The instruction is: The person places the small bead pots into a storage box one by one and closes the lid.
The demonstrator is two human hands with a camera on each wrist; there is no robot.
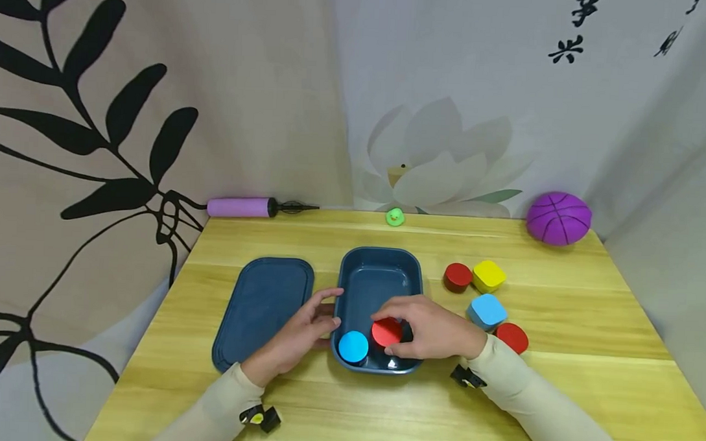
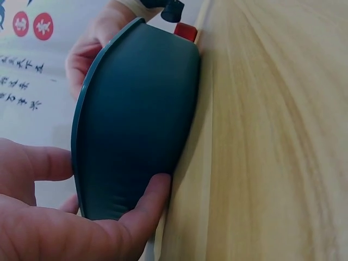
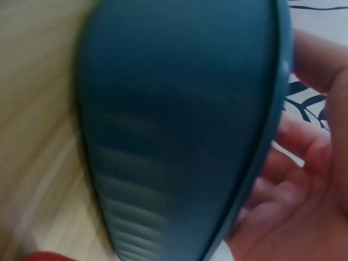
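"How was your light?"

"In your head view it was bright and even, with soft shadows on the wooden table (image 1: 323,407) and small glints inside the blue tray (image 1: 380,280)."

"And your wrist pictures?"

"Both were dimmer. Your left one drew the tray's rim (image 2: 80,103) fairly crisply; your right one smeared its wall (image 3: 174,136), and a red shape (image 3: 46,256) at the lower edge was blurred."

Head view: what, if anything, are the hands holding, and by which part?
The right hand pinches the red round block by its edge, between thumb and fingers; the left hand only touches the container.
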